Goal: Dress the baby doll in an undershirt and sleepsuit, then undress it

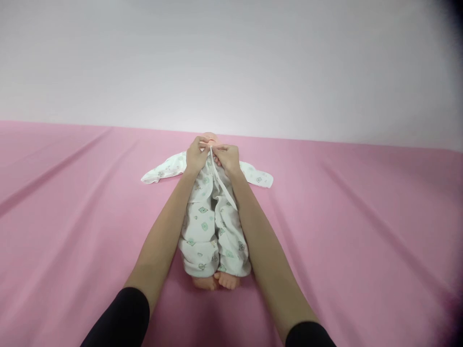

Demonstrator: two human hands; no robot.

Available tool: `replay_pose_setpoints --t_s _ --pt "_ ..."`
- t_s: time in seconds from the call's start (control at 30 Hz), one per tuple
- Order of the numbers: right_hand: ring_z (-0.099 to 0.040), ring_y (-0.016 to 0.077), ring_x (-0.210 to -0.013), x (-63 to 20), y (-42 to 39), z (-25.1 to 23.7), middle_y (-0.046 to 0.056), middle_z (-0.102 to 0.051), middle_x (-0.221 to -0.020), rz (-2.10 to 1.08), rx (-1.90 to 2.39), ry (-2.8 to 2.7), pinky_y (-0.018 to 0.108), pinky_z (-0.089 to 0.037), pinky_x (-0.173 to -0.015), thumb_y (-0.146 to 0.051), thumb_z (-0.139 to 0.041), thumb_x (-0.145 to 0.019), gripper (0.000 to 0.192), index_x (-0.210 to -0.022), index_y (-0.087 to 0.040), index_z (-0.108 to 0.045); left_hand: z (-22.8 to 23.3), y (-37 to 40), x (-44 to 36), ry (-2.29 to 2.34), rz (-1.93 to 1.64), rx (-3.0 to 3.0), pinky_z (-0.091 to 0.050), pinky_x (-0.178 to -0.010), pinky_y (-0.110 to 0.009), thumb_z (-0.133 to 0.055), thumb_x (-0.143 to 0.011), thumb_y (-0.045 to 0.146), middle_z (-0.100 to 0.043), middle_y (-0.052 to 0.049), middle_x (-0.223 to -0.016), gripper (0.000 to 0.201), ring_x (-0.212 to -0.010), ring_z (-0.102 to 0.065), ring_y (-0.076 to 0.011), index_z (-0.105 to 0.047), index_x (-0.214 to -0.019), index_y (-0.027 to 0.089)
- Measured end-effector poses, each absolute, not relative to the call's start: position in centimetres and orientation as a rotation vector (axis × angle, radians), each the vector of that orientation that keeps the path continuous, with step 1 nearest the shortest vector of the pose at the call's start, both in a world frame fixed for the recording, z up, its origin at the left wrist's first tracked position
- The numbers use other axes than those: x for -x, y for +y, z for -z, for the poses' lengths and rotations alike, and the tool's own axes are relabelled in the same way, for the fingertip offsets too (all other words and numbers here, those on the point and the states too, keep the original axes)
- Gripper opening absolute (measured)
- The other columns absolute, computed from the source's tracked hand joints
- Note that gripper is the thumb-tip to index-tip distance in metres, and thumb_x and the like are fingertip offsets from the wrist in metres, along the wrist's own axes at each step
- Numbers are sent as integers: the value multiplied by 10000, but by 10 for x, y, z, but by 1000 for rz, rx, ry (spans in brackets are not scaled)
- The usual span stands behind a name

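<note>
A baby doll [213,241] lies on its back on a pink sheet [343,231], feet toward me, dressed in a white romper [202,226] with small green prints. Its bare feet [217,281] poke out at the near end. My left hand [196,155] and my right hand [227,158] meet at the doll's neck, each pinching the romper's collar edges. A white front placket strip [222,185] runs down from my fingers. The doll's head [211,139] is mostly hidden behind my hands. Both sleeves spread out sideways.
The pink sheet covers the whole surface, with long soft creases running toward the far edge. A plain pale wall [231,62] rises behind it. Nothing else lies on the sheet.
</note>
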State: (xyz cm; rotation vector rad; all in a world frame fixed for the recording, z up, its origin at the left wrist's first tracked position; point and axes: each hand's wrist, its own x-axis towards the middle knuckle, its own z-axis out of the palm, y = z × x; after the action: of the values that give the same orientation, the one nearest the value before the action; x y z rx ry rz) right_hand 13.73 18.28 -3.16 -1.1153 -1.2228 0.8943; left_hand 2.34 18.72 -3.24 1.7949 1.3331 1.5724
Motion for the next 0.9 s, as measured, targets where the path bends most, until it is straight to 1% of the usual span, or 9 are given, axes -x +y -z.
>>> replay_pose_setpoints --t_s 0.1,0.2,0.33,0.4,0.5,0.57,0.67,0.77,0.9 --pt "-431 55 -383 -136 181 33 -13 -560 -531 -824 1183 -1293 165 -310 -358 -219 -635 -720 104 -692 -118 -633 29 184 -28 1298 -1582 -1800 -464 -788 -264 -511 -774 106 -691 -3 -883 192 -795 -626 -136 -562 -927 211" --pt "-422 73 -375 -136 180 35 -28 -511 -462 -691 1268 -1362 185 -350 -406 -249 -579 -754 146 -711 -131 -654 23 177 -36 1296 -1558 -1856 -467 -813 -277 -489 -787 104 -690 -13 -920 182 -825 -634 -147 -578 -903 212" --pt "-493 110 -422 -137 179 33 -22 -555 -501 -618 1342 -1366 228 -443 -527 -231 -554 -767 202 -897 -131 -672 20 174 -42 1391 -1510 -1890 -467 -830 -279 -437 -801 84 -694 -32 -939 234 -840 -637 -152 -614 -909 191" --pt "-575 137 -538 -136 177 29 11 -625 -606 -547 1395 -1406 256 -480 -656 -233 -571 -771 224 -944 -130 -672 23 177 -38 1477 -1531 -1852 -456 -873 -284 -425 -788 60 -691 -65 -995 276 -916 -629 -164 -633 -941 158" --pt "-633 192 -777 -130 173 24 78 -681 -795 -350 1450 -1567 300 -464 -808 -289 -575 -799 205 -876 -135 -688 28 184 -26 1605 -1510 -1803 -432 -929 -291 -447 -759 43 -680 -105 -1073 324 -1018 -606 -184 -655 -997 113" --pt "-627 231 -842 -125 171 22 110 -681 -837 -228 1487 -1680 331 -456 -824 -329 -571 -809 232 -840 -130 -688 30 189 -19 1638 -1438 -1811 -428 -928 -280 -460 -759 55 -686 -107 -1076 329 -1021 -609 -184 -673 -1005 105" --pt "-618 251 -838 -122 170 22 132 -677 -829 -134 1542 -1764 346 -454 -813 -231 -546 -795 177 -817 -120 -682 30 191 -15 1656 -1330 -1865 -435 -885 -266 -450 -807 118 -705 -95 -1027 299 -971 -624 -180 -703 -966 116" --pt "-619 235 -815 -126 172 23 129 -680 -820 -192 1549 -1701 328 -458 -797 -138 -506 -762 183 -806 -122 -683 27 189 -17 1669 -1261 -1947 -440 -836 -273 -450 -856 237 -718 -79 -966 301 -920 -630 -189 -727 -924 142" --pt "-619 212 -815 -131 173 22 109 -682 -850 -318 1532 -1563 315 -462 -801 -170 -491 -784 212 -852 -124 -686 23 186 -21 1667 -1179 -2034 -441 -796 -280 -526 -831 340 -714 -65 -946 299 -901 -623 -206 -733 -984 188"
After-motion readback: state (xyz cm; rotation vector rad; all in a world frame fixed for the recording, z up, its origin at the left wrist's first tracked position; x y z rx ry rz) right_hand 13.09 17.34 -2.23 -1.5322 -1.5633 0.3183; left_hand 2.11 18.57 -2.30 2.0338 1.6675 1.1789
